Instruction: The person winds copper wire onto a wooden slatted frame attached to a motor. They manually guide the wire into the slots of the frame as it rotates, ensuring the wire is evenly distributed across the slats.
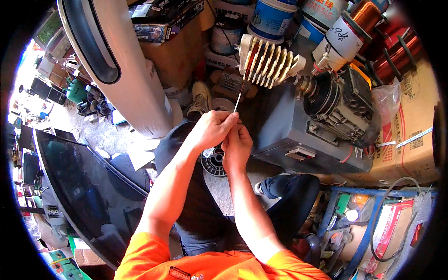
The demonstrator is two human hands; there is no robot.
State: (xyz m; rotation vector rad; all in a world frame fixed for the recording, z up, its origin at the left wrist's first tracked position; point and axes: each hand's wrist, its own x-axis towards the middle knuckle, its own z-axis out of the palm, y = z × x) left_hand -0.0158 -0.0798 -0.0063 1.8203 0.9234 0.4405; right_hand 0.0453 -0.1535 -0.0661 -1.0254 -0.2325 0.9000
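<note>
My left hand (213, 129) is closed, its thumb and forefinger pinching the lower end of a thin white sleeve (238, 101). Pressed against it is my right hand (237, 145), fingers closed; whatever lies in their pinch is hidden. From my fingertips the sleeve slants up toward a cream slotted coil-winding former (269, 61). Reddish copper wire shows in the former's left slots. The former sits on the shaft of a dark electric motor (343, 107), which is mounted on a grey metal cabinet (289, 135).
A black wire spool (214, 163) lies on the floor below my hands. Left stand a tall white appliance (140, 88) and a dark glossy panel (88, 191). Copper wire reels (366, 17) and paint-type buckets (272, 19) crowd the back. A blue-framed rack (366, 233) holds clutter at lower right.
</note>
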